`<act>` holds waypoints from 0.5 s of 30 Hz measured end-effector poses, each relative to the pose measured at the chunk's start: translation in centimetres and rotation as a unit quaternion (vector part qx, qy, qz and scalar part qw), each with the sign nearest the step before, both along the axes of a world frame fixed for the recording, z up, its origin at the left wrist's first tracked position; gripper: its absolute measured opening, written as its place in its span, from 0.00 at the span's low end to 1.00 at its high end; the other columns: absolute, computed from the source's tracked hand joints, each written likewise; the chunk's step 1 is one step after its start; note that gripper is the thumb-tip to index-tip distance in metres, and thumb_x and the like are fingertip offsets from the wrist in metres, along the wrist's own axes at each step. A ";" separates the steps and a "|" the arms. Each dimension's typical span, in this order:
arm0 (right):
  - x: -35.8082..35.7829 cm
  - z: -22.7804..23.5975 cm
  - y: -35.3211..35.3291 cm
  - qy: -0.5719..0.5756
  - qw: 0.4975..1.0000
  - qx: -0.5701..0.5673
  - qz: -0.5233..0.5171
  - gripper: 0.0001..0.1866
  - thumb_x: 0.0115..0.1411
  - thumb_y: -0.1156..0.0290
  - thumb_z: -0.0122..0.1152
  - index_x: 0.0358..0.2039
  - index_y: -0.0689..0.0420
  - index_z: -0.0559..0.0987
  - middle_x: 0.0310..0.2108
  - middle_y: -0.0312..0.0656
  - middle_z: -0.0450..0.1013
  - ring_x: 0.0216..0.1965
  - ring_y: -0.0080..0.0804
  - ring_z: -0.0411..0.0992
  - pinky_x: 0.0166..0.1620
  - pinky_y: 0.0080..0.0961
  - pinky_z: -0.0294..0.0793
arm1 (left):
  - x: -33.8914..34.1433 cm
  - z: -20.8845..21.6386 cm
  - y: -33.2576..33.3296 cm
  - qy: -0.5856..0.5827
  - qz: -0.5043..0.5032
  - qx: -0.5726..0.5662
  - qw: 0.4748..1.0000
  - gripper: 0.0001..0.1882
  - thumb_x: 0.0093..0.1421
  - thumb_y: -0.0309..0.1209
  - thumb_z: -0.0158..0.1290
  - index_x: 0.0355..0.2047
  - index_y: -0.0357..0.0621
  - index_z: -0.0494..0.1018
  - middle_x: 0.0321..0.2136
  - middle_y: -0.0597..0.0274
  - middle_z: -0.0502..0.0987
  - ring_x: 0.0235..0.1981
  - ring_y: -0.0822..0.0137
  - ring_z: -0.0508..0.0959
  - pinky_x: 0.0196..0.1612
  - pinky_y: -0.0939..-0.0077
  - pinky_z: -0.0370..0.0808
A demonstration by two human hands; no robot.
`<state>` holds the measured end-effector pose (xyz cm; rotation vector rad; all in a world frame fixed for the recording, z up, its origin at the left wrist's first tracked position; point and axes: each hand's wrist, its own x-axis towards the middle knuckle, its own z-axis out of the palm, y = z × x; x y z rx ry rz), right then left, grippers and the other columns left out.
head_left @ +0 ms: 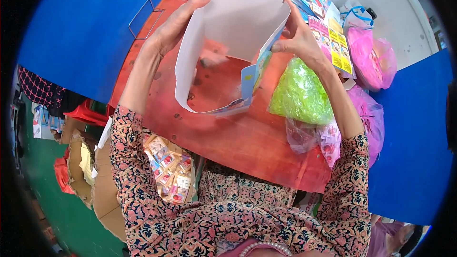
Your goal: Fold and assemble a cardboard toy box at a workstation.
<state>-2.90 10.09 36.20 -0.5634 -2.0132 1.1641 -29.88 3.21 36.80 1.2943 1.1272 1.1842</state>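
Above the red table I hold up a paperboard box (243, 7), white inside, with blue printing on its outer side. It stands spread into a loop, and the tabletop shows through it. My left hand (171, 31) grips its left wall, thumb along the upper edge and the other fingers hidden. On the opposite side, my right hand (301, 40) has the blue printed wall between thumb and fingers. A small blue flap (248, 82) sticks out at the near right corner. Close to my right forearm lies a clear bag of bright green shredded filler (302, 93).
Printed cards (328, 38) and pink plastic bags (371, 57) lie at the right. Left of my lap, a cardboard carton (107, 181) stands near many small packets (171, 169). A wire handle (145, 19) rises by the table's left edge. Blue panels (95, 24) flank the table.
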 end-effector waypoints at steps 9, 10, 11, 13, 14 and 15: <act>-0.9 -2.7 2.1 0.010 0.997 -0.073 -0.020 0.58 0.39 0.55 0.81 0.65 0.60 0.55 0.57 0.40 0.66 0.58 0.32 0.65 0.58 0.30 0.66 | 2.2 0.3 -3.1 -0.032 0.004 -0.015 0.999 0.42 0.58 0.62 0.48 0.61 0.39 0.64 0.55 0.49 0.69 0.53 0.59 0.70 0.53 0.64 0.69; -1.2 -2.5 1.8 0.015 0.995 -0.095 -0.003 0.58 0.40 0.55 0.81 0.65 0.60 0.55 0.56 0.39 0.67 0.57 0.31 0.66 0.58 0.29 0.66 | 2.4 0.1 -3.5 -0.041 0.034 0.004 0.999 0.41 0.59 0.62 0.48 0.59 0.41 0.65 0.53 0.51 0.71 0.49 0.62 0.72 0.48 0.65 0.71; -1.3 -2.6 1.6 0.019 0.993 -0.117 0.012 0.58 0.41 0.54 0.80 0.65 0.60 0.55 0.55 0.39 0.68 0.56 0.30 0.67 0.58 0.28 0.67 | 2.5 0.0 -3.9 -0.049 0.063 0.023 0.997 0.39 0.59 0.63 0.47 0.58 0.42 0.67 0.50 0.53 0.73 0.46 0.64 0.74 0.44 0.67 0.73; -1.7 -3.6 1.9 0.044 0.993 -0.102 0.029 0.56 0.42 0.53 0.80 0.65 0.59 0.57 0.53 0.38 0.70 0.54 0.28 0.68 0.57 0.27 0.67 | 2.4 -0.3 -4.9 -0.062 0.123 0.062 0.989 0.37 0.60 0.63 0.46 0.56 0.46 0.70 0.45 0.58 0.76 0.38 0.68 0.77 0.35 0.70 0.76; -2.3 -3.6 1.5 0.064 0.991 -0.110 0.042 0.47 0.44 0.60 0.78 0.61 0.60 0.61 0.49 0.37 0.72 0.51 0.26 0.69 0.56 0.26 0.68 | 0.0 -1.7 -4.0 -0.010 0.106 -0.025 0.994 0.42 0.62 0.67 0.38 0.60 0.43 0.66 0.54 0.54 0.72 0.42 0.66 0.79 0.38 0.72 0.78; -2.3 -3.7 1.4 0.084 0.989 -0.116 0.044 0.39 0.47 0.67 0.76 0.57 0.60 0.65 0.45 0.36 0.74 0.48 0.25 0.70 0.55 0.25 0.68 | -0.1 -1.6 -3.9 -0.011 0.105 -0.028 0.994 0.42 0.62 0.67 0.38 0.60 0.43 0.66 0.54 0.54 0.72 0.42 0.66 0.79 0.38 0.72 0.78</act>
